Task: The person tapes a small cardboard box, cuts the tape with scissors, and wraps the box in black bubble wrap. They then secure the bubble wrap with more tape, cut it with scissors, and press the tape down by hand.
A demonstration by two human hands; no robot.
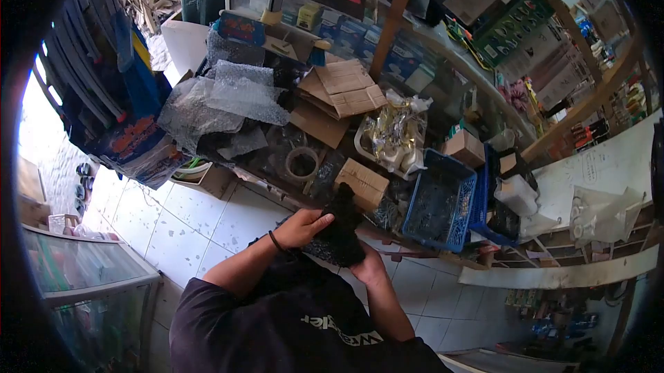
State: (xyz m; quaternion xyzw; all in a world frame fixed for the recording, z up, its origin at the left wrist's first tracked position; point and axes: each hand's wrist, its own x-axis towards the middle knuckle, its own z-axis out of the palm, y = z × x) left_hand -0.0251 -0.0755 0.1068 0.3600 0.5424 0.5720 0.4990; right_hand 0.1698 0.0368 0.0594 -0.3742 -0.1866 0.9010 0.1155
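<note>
Close to my body, above the front edge of the cluttered bench, I hold a dark, rough-textured bundle [339, 231]. My left hand [301, 228] grips its left side, thumb on top. On the lower right, my right hand [368, 266] holds the same bundle, its fingers mostly hidden beneath it. Just beyond the bundle lies a small brown cardboard box [362, 184]. A roll of tape [302, 163] rests to the left of that box. Further left on the bench are sheets of clear bubble wrap [238, 93]. Folded cardboard pieces [342, 88] lie behind the box.
Right of the box are a blue plastic basket [440, 200] and a white tray [360, 143] with gold-coloured metal parts. A glass cabinet [100, 276] stands at lower left. Dark blue bags [124, 138] hang at left. Shelves and a wooden post [394, 17] rise beyond the bench.
</note>
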